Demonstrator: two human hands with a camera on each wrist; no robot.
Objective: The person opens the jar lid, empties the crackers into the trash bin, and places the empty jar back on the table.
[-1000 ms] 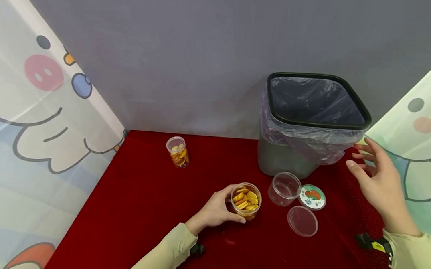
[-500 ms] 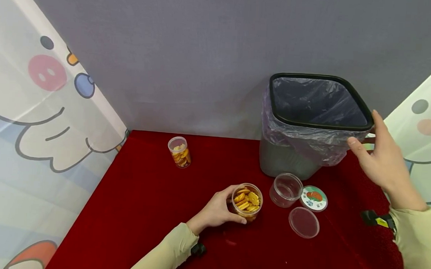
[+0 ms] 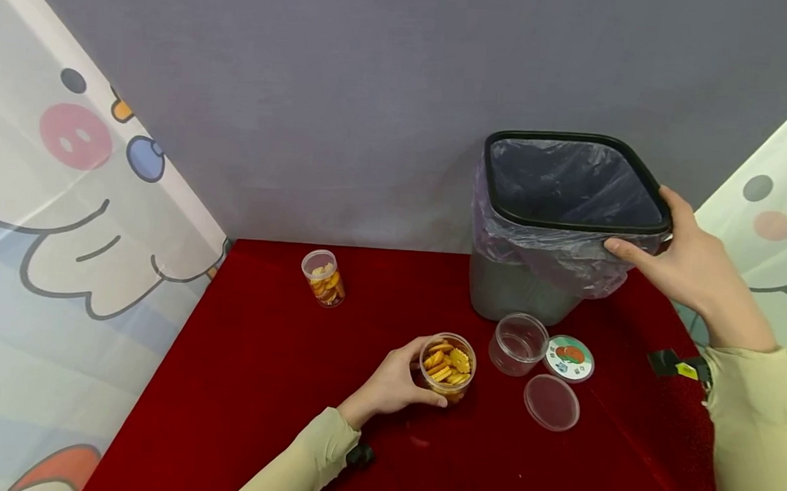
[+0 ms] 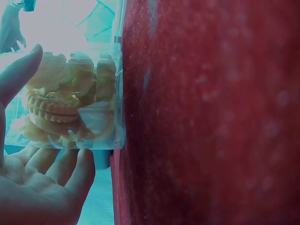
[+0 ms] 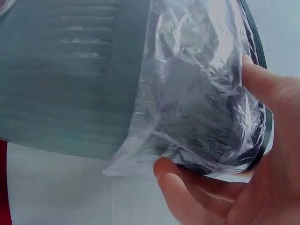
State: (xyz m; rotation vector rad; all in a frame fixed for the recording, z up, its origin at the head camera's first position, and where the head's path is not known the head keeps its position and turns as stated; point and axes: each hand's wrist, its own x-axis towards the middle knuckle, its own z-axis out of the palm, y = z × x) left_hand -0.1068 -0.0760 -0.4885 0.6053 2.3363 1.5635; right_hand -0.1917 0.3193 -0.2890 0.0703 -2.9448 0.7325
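My left hand [image 3: 390, 383] grips a clear round jar [image 3: 450, 335] of crackers, thumb on the near side and fingers on the far side. Seen in the left wrist view, ridged crackers [image 4: 54, 110] fill the jar as it stands on the red cloth. My right hand [image 3: 692, 269] holds the right front corner of a grey trash bin [image 3: 520, 288]. Its thumb lies against the purplish bag liner [image 5: 197, 98] just under the black rim [image 3: 579, 227], and the other fingers reach round the side, partly hidden in the head view.
Between jar and bin stand an empty clear tub [image 3: 514, 353], a lid with a green and orange label [image 3: 569, 358] and a clear lid [image 3: 551, 403]. A taller cracker jar [image 3: 324, 279] stands back left on the red cloth [image 3: 242, 400]. A grey wall [image 3: 339, 126] rises behind.
My right hand has moved up and left from beside the bin onto its corner and taken hold there. My left hand stays on the jar.
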